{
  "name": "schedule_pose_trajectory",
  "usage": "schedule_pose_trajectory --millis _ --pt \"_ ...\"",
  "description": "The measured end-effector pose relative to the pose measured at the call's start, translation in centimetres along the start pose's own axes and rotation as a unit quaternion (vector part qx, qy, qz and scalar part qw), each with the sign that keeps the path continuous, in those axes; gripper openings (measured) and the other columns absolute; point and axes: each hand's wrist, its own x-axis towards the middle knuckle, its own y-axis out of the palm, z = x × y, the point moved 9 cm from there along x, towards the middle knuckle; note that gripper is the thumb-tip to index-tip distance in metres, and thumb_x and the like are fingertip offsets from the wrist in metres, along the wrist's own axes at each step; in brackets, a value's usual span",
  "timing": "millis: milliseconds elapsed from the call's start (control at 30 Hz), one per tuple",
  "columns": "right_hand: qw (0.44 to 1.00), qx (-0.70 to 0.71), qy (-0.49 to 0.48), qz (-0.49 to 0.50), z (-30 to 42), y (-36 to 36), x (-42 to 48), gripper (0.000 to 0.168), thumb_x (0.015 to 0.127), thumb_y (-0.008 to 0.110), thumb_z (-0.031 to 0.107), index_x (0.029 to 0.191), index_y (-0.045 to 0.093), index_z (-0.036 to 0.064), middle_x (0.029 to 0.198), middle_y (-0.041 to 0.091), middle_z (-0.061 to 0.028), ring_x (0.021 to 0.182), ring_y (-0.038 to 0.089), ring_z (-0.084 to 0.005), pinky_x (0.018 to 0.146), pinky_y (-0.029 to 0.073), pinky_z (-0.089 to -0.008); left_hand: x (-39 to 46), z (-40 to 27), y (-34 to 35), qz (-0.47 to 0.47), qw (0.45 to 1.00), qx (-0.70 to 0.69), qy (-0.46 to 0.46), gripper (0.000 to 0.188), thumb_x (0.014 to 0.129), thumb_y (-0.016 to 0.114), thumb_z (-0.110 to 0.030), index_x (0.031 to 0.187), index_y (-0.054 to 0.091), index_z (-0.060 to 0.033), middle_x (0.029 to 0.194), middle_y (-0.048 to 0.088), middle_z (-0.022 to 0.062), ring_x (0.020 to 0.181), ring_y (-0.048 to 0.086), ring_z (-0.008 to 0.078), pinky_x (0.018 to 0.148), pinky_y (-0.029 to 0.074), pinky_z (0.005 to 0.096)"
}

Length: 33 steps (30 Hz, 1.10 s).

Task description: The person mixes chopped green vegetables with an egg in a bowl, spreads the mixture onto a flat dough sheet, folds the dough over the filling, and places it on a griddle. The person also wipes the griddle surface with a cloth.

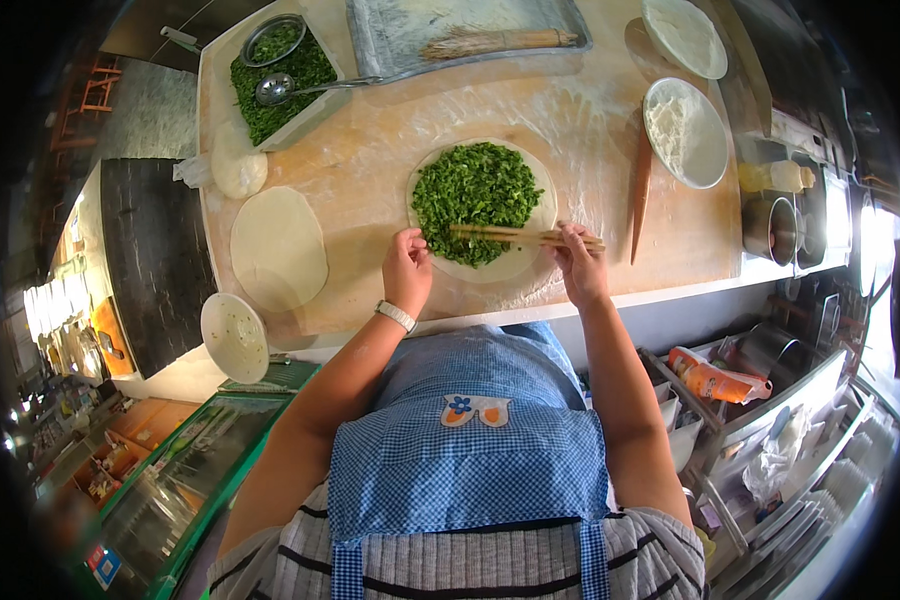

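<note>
A round sheet of dough (523,264) lies on the floured wooden board, topped with chopped green leaves (474,187). My right hand (582,262) grips a pair of wooden chopsticks (529,235), whose tips touch the greens near their lower middle. At the lower left edge of the dough is my left hand (409,270), fingers curled and seemingly holding nothing; whether it touches the dough I cannot tell. A second flat dough sheet (279,247), bare on top, lies to the left. Above that one rests a rounded lump of dough (238,171).
A tub (307,120) of chopped greens with a slotted ladle (275,89) stands back left. Behind are a metal tray (465,58) and a straw brush (499,42). At right sit a bowl of flour (682,135) and a wooden rolling pin (642,196). An off-white bowl (234,337) is lower left.
</note>
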Motion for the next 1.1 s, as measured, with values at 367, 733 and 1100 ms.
schedule_pose_trajectory --millis 367,733,1100 --pt "1.000 -0.019 -0.001 -0.002 -0.9 -1.1 -0.9 0.017 0.093 0.059 0.016 0.102 0.059 0.001 0.091 0.061 -0.0063 0.080 0.062 -0.0147 0.070 0.053 -0.0254 -1.8 -4.2 1.0 0.040 0.973 0.111 0.200 0.080 0.061 0.083 -0.012 0.128 0.041 -0.0052 0.117 0.046 0.0151 0.106 0.048 0.0303 0.092 0.042 0.0405" --pt "0.998 -0.058 0.015 -0.019 -0.3 -1.5 -1.4 0.017 0.092 0.062 0.018 0.102 0.061 0.004 0.094 0.062 -0.0051 0.083 0.063 -0.0150 0.072 0.054 -0.0257 -1.0 -5.4 2.7 0.063 0.953 0.196 0.223 0.105 0.051 0.089 -0.022 0.139 0.032 -0.0069 0.132 0.037 0.0171 0.121 0.037 0.0350 0.103 0.031 0.0478" --pt "0.999 -0.010 -0.036 -0.040 1.3 -4.4 -2.7 0.019 0.092 0.060 0.017 0.104 0.058 0.002 0.096 0.060 -0.0062 0.086 0.062 -0.0173 0.075 0.055 -0.0309 -1.1 -7.6 4.3 0.103 0.947 0.184 0.243 0.105 0.054 0.087 -0.023 0.140 0.029 -0.0057 0.137 0.032 0.0184 0.126 0.032 0.0388 0.107 0.027 0.0504"
